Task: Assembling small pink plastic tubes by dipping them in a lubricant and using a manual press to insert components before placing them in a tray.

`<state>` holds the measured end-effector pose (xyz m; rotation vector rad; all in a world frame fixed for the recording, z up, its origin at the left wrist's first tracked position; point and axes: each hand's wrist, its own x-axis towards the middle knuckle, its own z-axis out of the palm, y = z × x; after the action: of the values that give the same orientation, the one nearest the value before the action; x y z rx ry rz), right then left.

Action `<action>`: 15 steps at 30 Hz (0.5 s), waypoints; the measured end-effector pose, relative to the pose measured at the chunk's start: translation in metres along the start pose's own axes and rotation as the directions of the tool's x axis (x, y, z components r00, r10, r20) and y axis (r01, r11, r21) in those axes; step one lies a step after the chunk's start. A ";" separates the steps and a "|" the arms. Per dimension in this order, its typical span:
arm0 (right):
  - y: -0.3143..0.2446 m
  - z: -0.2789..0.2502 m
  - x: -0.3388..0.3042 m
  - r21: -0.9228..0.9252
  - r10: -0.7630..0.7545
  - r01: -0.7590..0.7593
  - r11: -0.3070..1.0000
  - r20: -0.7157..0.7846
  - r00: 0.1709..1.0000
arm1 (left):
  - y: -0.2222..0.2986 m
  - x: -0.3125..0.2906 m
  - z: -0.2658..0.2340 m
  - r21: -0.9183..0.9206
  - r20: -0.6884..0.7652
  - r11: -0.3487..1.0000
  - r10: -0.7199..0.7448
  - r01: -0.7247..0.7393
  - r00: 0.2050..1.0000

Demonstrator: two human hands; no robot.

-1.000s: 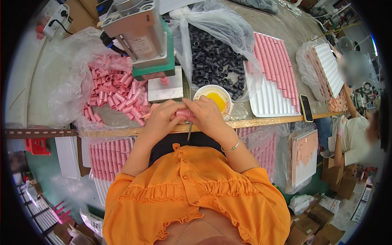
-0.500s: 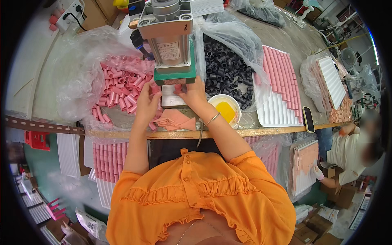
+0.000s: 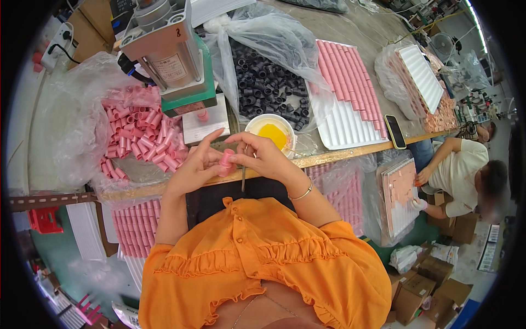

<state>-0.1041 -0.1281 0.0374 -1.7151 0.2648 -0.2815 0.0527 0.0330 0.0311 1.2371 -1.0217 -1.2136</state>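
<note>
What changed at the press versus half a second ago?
The left hand and right hand drew back from the press to the bench edge, with a pink tubular fitting between them. The pink piece on the metal block now stands clear of both. Smartphone, ridged tray and white bowl stayed put.

Green floor (image 3: 64, 251) lies below the workbench (image 3: 361, 34); a strip light (image 3: 476, 25) glows beyond.

Ruffled orange blouse (image 3: 263, 260), slim bracelet (image 3: 304, 194)

2 bare forearms (image 3: 176, 205) angle inward, left hand (image 3: 196, 166) and right hand (image 3: 262, 156) close together (fingers partly bent).
</note>
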 end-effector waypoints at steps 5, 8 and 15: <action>0.010 -0.006 -0.014 -0.033 -0.019 0.017 0.999 -0.073 0.997 | 0.011 0.017 0.035 0.062 -0.121 0.987 -0.142 0.150 0.982; 0.003 -0.001 -0.015 -0.146 0.009 -0.044 0.988 -0.227 0.974 | -0.003 0.022 0.059 0.356 -0.400 0.917 -0.026 0.181 0.916; 0.008 -0.001 -0.013 -0.366 -0.201 0.098 0.925 -0.254 0.946 | -0.016 0.026 0.067 0.827 -0.362 0.561 0.563 -0.022 0.743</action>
<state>-0.1165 -0.1258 0.0287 -2.0513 0.4161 -0.6326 -0.0123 0.0000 0.0193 1.8483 -1.2421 0.0533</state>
